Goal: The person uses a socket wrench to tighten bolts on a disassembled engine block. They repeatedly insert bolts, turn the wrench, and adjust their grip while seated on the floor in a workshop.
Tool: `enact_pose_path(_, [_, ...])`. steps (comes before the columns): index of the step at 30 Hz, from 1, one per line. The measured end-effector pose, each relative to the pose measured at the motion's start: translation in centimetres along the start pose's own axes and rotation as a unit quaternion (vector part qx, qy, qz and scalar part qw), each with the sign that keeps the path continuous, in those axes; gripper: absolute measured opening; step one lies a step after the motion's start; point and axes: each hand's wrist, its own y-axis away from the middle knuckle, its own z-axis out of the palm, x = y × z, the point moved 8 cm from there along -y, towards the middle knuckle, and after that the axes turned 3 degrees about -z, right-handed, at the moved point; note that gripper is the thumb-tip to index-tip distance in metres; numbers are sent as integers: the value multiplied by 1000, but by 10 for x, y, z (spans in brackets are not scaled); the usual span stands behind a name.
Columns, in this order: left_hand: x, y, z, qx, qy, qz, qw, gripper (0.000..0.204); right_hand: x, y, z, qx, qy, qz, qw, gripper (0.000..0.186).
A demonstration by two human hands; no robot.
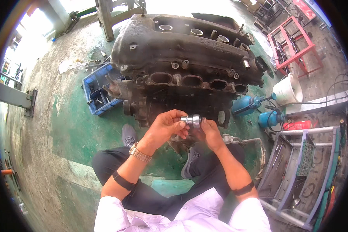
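Note:
Both my hands meet in front of a dark, grimy engine (178,58), holding a shiny metal socket (192,120) crosswise between them. My left hand (167,125) pinches the narrower end with thumb and fingers. At the wider end, my right hand (211,133) is closed on it, its thumb and fingertips pressed near the rim; some of those fingers are hidden. The socket is held level, just off the engine's near lower side. Whether it is one piece or two joined pieces I cannot tell. A row of oval ports (191,81) faces me above the hands.
A blue crate (100,109) with parts stands left of the engine. On the right are blue spray bottles (246,106), a white bucket (289,89), a red metal stand (295,58) and a tool cart (297,172) holding tools. My legs straddle the space below the engine.

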Motion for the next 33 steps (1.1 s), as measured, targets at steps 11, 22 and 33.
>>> enact_pose_path(11, [4,3,5,-9,-28,6,1000,31,-17,6,11,-14,-56,-26,998,48])
enact_pose_path(22, [5,2,7,-23,-23,20,999,31,-17,4,9,-10,-39,-24,999,52])
enact_pose_path(33, [-11,-2,0,-8,-34,0,999,31,-16,5,4,-19,34,-57,998,50])
